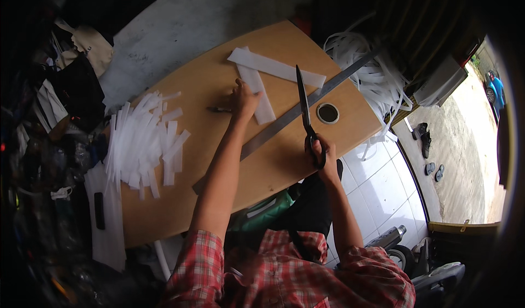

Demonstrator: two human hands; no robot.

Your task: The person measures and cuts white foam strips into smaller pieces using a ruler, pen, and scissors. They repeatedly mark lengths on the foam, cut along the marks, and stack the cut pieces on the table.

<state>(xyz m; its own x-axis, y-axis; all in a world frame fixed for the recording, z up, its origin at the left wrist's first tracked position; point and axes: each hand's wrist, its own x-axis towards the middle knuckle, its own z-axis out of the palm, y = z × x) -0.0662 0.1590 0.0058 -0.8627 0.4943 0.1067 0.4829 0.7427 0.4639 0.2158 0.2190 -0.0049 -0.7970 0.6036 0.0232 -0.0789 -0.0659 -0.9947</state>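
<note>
My right hand [327, 154] grips the handles of long black scissors [303, 97], their blades together and pointing away over the table. Above the table, my left hand [245, 100] has bent fingers, with thumb and forefinger apart. It is beside a slanting white plastic strip [260, 101], and I see nothing held in it. A second white strip [276, 67] lies across that one's far end. Left of my hand is a small dark object [219, 109] of unclear kind. A long metal ruler [284, 123] runs diagonally across the tabletop, passing beneath the scissors.
Many cut white strips [139, 144] are heaped on the wooden table's [306, 45] left side. Longer strips [104, 215] hang off its near left corner, with a dark phone-like object [99, 210] on them. Tangled white banding [361, 62] lies beyond the right edge. A round hole [328, 113] pierces the tabletop.
</note>
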